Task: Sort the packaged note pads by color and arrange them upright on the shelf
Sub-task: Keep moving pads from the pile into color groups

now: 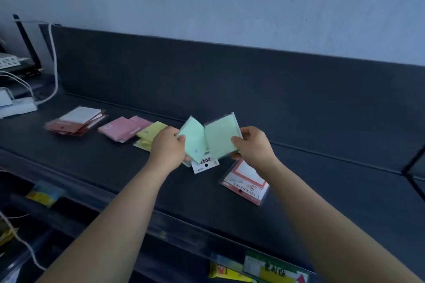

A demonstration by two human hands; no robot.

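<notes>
Dark shelf point(103, 167) holds red pads point(76, 123), pink pads point(120, 130) and yellow pads point(150, 133) lying flat, middle left. Left hand point(167, 148) pinches the left green pad point(194, 139) and right hand point(254, 147) pinches the right green pad point(220, 136), mid-frame. A red-edged pack point(245, 182) lies lower right.

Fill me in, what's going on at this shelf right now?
A person is sorting packaged note pads on the dark shelf. The left hand holds the left green pad and the right hand holds the right green pad, both lifted off the surface. Lying flat to the left are the yellow pads, the pink pads and a red-and-white pile. A red-bordered pack lies by the right forearm. None stands upright yet.
</notes>
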